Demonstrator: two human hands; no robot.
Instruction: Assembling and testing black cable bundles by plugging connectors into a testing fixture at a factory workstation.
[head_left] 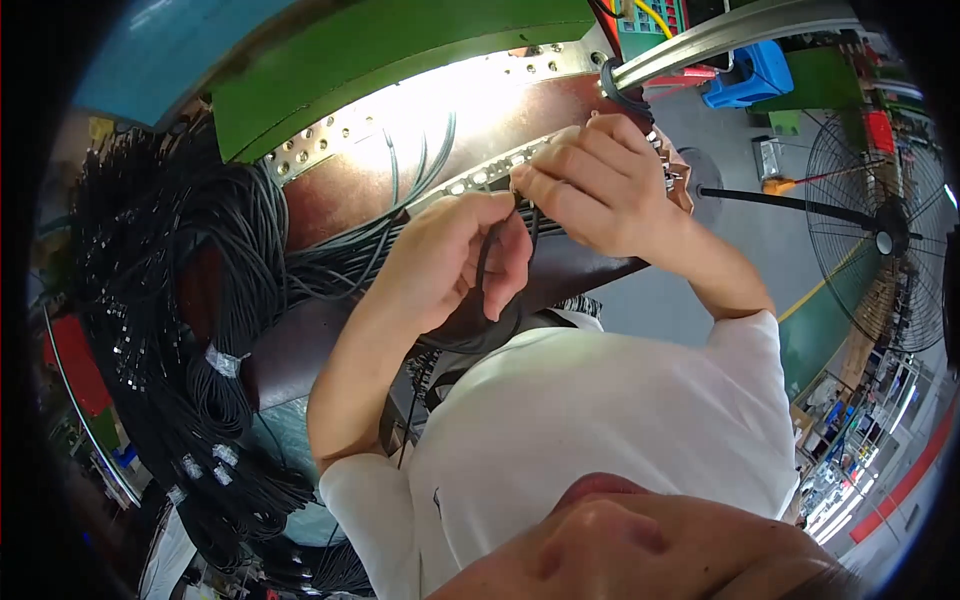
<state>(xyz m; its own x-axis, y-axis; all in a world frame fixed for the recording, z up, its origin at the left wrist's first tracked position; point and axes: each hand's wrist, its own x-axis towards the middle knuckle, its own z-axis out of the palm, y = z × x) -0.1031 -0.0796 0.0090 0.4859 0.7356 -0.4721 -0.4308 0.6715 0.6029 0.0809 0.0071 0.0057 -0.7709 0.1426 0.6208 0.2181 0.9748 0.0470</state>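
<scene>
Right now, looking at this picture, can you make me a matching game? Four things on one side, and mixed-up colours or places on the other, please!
Things:
1. Looped cable
2. Long panel at the top
3. Standing fan
4. Shirt

Colours or places:
A. White
B. Far right
C. In the left hand
D. Green

Right pairs: 1-C, 2-D, 3-B, 4-A

A glaring white light (460, 95) shines beneath a long green panel (400, 62) onto a reddish-brown worktop (318, 212). Beyond, a smooth grey floor (640, 300) meets a green floor area (812, 345) along a thin yellow line. A blue plastic stool (768, 75) and a round, black wire-caged fan (892, 225) stand to the right.
</scene>
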